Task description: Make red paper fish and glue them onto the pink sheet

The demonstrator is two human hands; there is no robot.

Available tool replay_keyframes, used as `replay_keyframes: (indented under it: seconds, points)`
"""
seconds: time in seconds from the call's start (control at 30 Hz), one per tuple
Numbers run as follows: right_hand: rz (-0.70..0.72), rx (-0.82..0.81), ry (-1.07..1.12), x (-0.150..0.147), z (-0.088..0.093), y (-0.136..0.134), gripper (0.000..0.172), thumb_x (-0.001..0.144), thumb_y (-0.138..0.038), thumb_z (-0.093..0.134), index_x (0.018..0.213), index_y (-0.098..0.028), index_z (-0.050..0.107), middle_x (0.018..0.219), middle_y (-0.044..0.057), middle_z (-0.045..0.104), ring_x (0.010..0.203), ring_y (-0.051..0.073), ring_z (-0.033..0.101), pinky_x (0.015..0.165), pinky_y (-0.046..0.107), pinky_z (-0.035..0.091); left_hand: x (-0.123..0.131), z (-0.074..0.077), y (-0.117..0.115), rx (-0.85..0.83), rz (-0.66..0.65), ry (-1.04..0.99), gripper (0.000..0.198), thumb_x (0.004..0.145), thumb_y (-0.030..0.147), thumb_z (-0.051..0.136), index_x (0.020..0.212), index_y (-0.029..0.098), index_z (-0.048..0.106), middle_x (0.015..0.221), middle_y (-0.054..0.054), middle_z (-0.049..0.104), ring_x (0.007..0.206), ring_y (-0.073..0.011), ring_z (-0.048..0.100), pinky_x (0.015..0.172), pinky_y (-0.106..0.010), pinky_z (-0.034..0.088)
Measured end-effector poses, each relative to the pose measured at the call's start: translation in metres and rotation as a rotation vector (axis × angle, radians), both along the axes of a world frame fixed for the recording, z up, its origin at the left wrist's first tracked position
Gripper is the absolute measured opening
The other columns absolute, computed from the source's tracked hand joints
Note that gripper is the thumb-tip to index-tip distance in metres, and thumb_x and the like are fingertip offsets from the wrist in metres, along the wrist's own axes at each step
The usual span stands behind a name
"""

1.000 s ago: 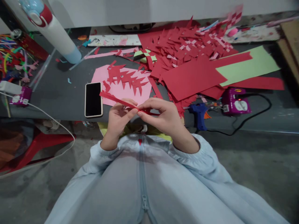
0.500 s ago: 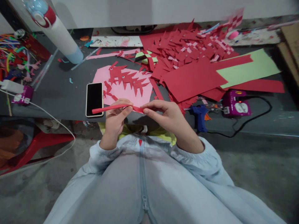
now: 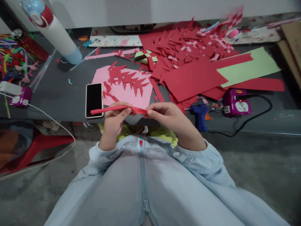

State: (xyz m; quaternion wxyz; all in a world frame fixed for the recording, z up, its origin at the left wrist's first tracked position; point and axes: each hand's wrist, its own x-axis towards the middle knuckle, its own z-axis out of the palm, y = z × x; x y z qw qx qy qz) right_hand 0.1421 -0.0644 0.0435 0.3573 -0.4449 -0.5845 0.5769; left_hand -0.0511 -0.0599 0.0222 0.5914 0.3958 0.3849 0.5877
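Left hand (image 3: 115,120): pinched the red paper strip (image 3: 110,109) by the table's near edge (image 3: 58,116).
Right hand (image 3: 167,116): gripped the strip's other end.
Phone (image 3: 94,100): just beside the strip's free tip.

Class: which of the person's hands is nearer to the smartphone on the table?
Left. The left hand is just right of the smartphone; the right hand is farther right.

Both hands, left (image 3: 115,121) and right (image 3: 168,117), pinch closed.
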Motion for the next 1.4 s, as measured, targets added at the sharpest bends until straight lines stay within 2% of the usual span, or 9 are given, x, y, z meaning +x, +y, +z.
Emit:
replay_keyframes:
  seconds: [0.17,0.37,0.6,0.73,0.87,1.0,1.1,1.23,1.4]
  points:
    - [-0.036,0.041,-0.023,-0.001,0.000,0.001,0.032,0.077,-0.050,0.074,0.077,-0.017,0.072,0.071,0.003,0.070,0.063,0.013,0.059,0.060,0.027,0.048,-0.003,-0.001,0.000,0.055,-0.012,0.049,0.028,0.064,0.040,0.090,0.077,0.021,0.074,0.066,0.002,0.071,0.056,-0.0120,0.068,0.059,-0.025,0.059]
    - [-0.105,0.092,0.021,-0.003,0.000,0.001,0.029,0.075,-0.046,0.076,0.073,-0.018,0.071,0.069,0.002,0.068,0.063,0.013,0.058,0.061,0.028,0.048,-0.002,-0.002,-0.001,-0.017,-0.011,0.047,0.029,0.066,0.042,0.089,0.079,0.022,0.072,0.057,0.005,0.066,0.051,-0.0135,0.067,0.057,-0.028,0.060]
    - [-0.135,0.038,0.116,-0.004,-0.001,0.001,0.041,0.075,-0.057,0.075,0.065,-0.019,0.066,0.064,0.000,0.060,0.060,0.012,0.051,0.057,0.027,0.042,0.004,-0.002,0.000,-0.067,0.013,-0.025,0.041,0.058,0.051,0.091,0.076,0.023,0.066,0.061,0.007,0.067,0.051,-0.0121,0.068,0.060,-0.026,0.062]
    - [-0.151,0.044,0.108,-0.006,0.000,0.002,0.043,0.076,-0.058,0.074,0.063,-0.018,0.064,0.062,-0.001,0.057,0.060,0.011,0.050,0.057,0.026,0.041,0.007,-0.006,0.000,-0.056,0.004,-0.039,0.043,0.061,0.055,0.088,0.082,0.024,0.066,0.061,0.006,0.067,0.054,-0.0125,0.070,0.059,-0.024,0.060]
    - [-0.238,0.157,0.030,-0.009,0.001,0.002,0.040,0.080,-0.056,0.071,0.066,-0.019,0.067,0.065,0.001,0.062,0.062,0.013,0.054,0.061,0.028,0.044,0.012,-0.008,-0.001,-0.075,-0.087,-0.027,0.054,0.062,0.058,0.087,0.096,0.020,0.067,0.067,0.002,0.070,0.064,-0.0157,0.073,0.063,-0.026,0.059]
    - [-0.257,0.279,-0.062,-0.012,-0.002,0.001,0.039,0.083,-0.055,0.068,0.069,-0.019,0.070,0.070,0.003,0.068,0.066,0.014,0.058,0.063,0.029,0.047,0.020,-0.006,-0.002,-0.115,-0.058,0.028,0.045,0.058,0.051,0.090,0.074,0.016,0.068,0.064,0.001,0.070,0.058,-0.0115,0.068,0.060,-0.023,0.054]
    - [-0.289,0.367,-0.146,-0.013,-0.005,-0.001,0.029,0.086,-0.049,0.067,0.085,-0.021,0.076,0.079,0.004,0.071,0.070,0.016,0.061,0.064,0.030,0.049,0.022,-0.004,-0.002,-0.151,0.022,0.061,0.043,0.057,0.049,0.091,0.061,0.016,0.064,0.058,0.003,0.067,0.056,-0.0098,0.065,0.061,-0.022,0.053]
    - [-0.424,0.613,-0.310,-0.013,-0.003,-0.003,0.018,0.086,-0.036,0.070,0.101,-0.029,0.077,0.095,0.006,0.071,0.087,0.021,0.064,0.078,0.038,0.053,0.022,-0.001,-0.002,-0.137,0.069,0.093,0.041,0.059,0.050,0.090,0.059,0.017,0.064,0.056,0.003,0.067,0.055,-0.0096,0.064,0.062,-0.023,0.053]
    - [-0.377,0.760,-0.396,-0.014,0.001,-0.004,0.015,0.086,-0.034,0.071,0.098,-0.031,0.079,0.100,0.006,0.073,0.097,0.023,0.065,0.085,0.041,0.053,0.022,0.000,-0.006,-0.050,0.062,0.134,0.033,0.066,0.047,0.087,0.063,0.018,0.071,0.060,0.002,0.068,0.057,-0.0096,0.064,0.061,-0.023,0.053]
